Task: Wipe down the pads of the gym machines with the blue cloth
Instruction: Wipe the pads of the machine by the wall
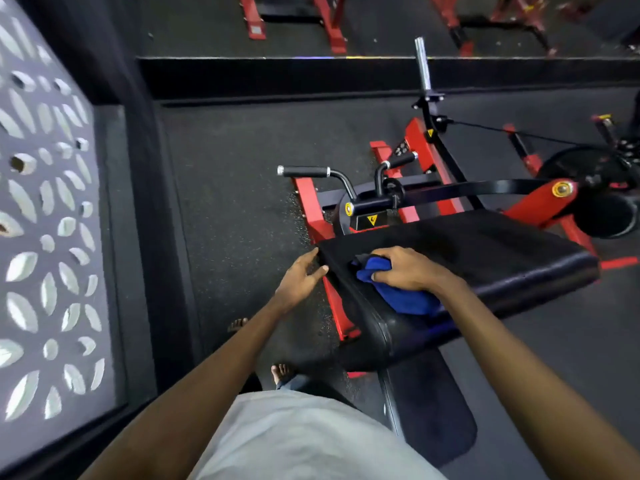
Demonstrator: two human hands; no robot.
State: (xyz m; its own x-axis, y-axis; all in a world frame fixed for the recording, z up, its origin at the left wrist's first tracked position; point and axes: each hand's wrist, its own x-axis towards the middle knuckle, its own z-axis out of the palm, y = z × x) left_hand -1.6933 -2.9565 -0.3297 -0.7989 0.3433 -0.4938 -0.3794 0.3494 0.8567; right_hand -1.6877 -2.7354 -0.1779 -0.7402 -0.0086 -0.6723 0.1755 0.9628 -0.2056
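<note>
Presently, right hand (405, 268): fingers are curled over a bunched blue cloth (391, 296), gripping it and pressing it down onto the black pad (491, 251).
Blue cloth: lies on the top face of the pad, near the pad's left end; part of it trails out from under the wrist toward the pad's front edge.
Left hand (298, 282): fingers are straight and slightly spread; the fingertips touch the left edge of the pad. It holds nothing.
Pad: wide, black, textured on top and glossy on its rounded front edge; it is tilted.
Labels: a yellow triangular warning sticker (372, 220) sits on the black housing just behind the pad; a second yellow sticker (430, 133) sits on the upright farther behind. The print on both is too small to read.
Handles (304, 171): two black grips with chrome ends, behind the pad.
Frame (308, 202): red steel, under and behind the pad.
Weight plate (581, 168): black, behind the pad's right end.
Lower pad (433, 420): black, below the pad's front edge.
Bare foot (282, 370): on the dark floor (235, 188), left of the lower pad.
</note>
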